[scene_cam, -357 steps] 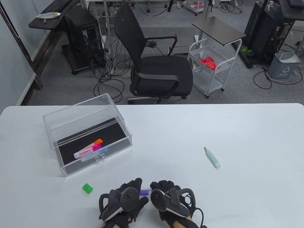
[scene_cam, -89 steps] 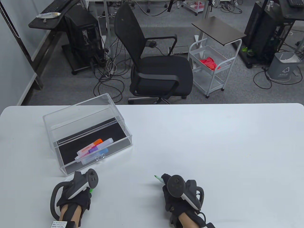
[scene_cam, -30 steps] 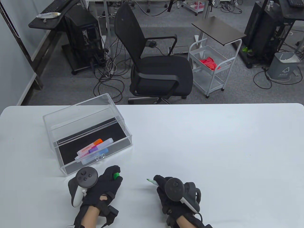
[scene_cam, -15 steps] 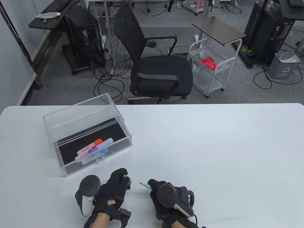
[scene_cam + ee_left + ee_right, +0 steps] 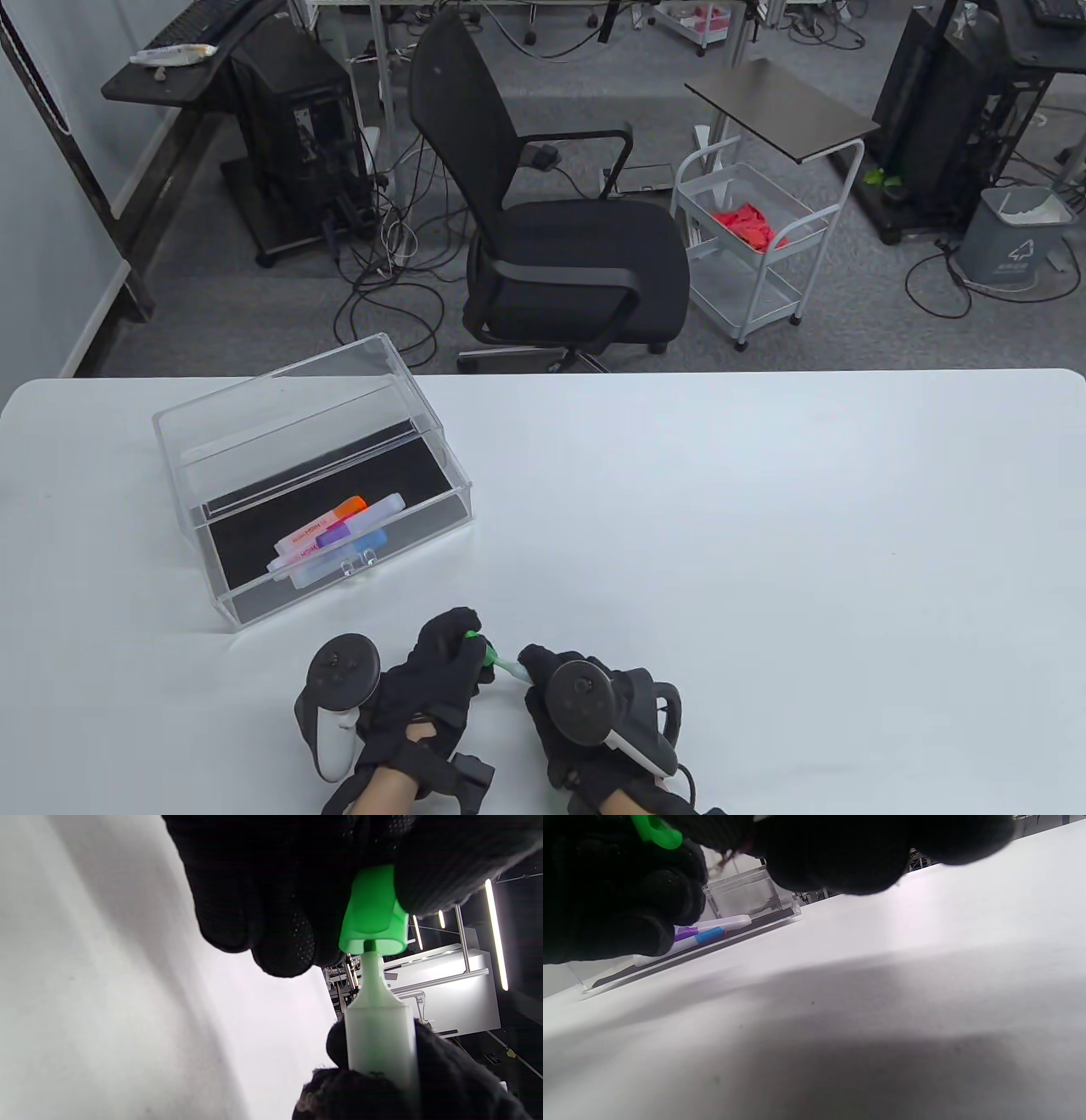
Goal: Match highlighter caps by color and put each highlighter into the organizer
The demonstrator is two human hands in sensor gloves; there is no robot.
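My left hand (image 5: 454, 649) pinches a bright green cap (image 5: 482, 652) near the table's front edge. My right hand (image 5: 543, 671) grips the pale green highlighter (image 5: 509, 668), its tip pointing left. In the left wrist view the highlighter (image 5: 379, 1031) has its nib just inside the mouth of the cap (image 5: 373, 912); the cap is not pushed down onto the barrel. The cap's rim (image 5: 655, 832) shows at the top left of the right wrist view. The clear organizer (image 5: 310, 475) with a black floor stands at the left and holds several capped highlighters (image 5: 335, 536).
The white table (image 5: 764, 526) stretches bare to the right and back. Beyond its far edge stand a black office chair (image 5: 551, 221), a white wire cart (image 5: 755, 246) and desks on a grey carpet.
Both hands moved toward each other at the table's front. The green cap and the highlighter's tip, apart a second ago, now meet, with the nib entering the cap.
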